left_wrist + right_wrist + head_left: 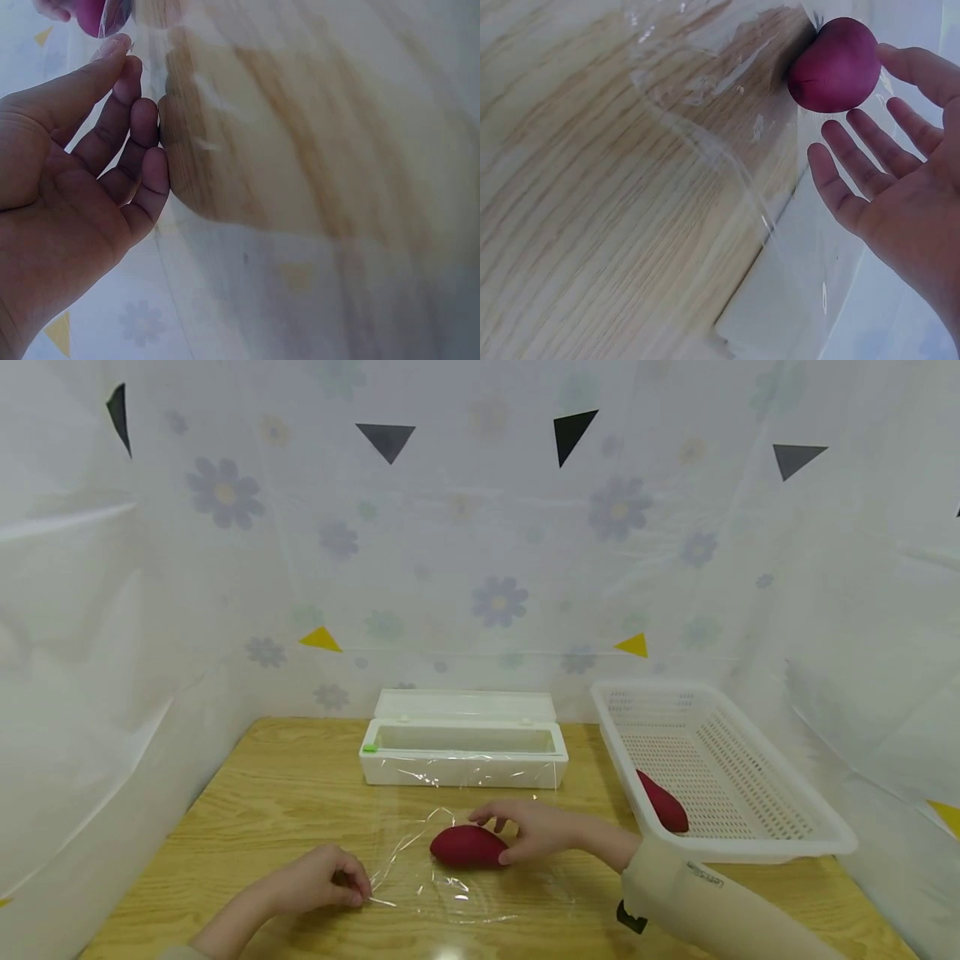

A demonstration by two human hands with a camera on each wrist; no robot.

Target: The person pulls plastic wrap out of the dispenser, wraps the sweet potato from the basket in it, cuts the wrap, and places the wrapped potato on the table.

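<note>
A dark red sweet potato (468, 847), tapered at its ends, lies on a sheet of clear plastic wrap (457, 893) spread over the table. My right hand (542, 828) is at its right end. The thumb touches the sweet potato (838, 66), while the other fingers of the right hand (907, 165) are spread and fairly straight behind it. At the wrap's near left corner, my left hand (324, 878) pinches the film edge between thumb and forefinger. The left hand's (90, 142) other fingers are loosely bent near the tabletop.
Behind the sweet potato stands a white wrap dispenser box (463, 770), its lid (465, 703) raised and a green slider (370, 748) at its left. A white plastic basket (750, 847) on the right holds another sweet potato (663, 802). Patterned sheeting (450, 552) encloses the wooden table (285, 777).
</note>
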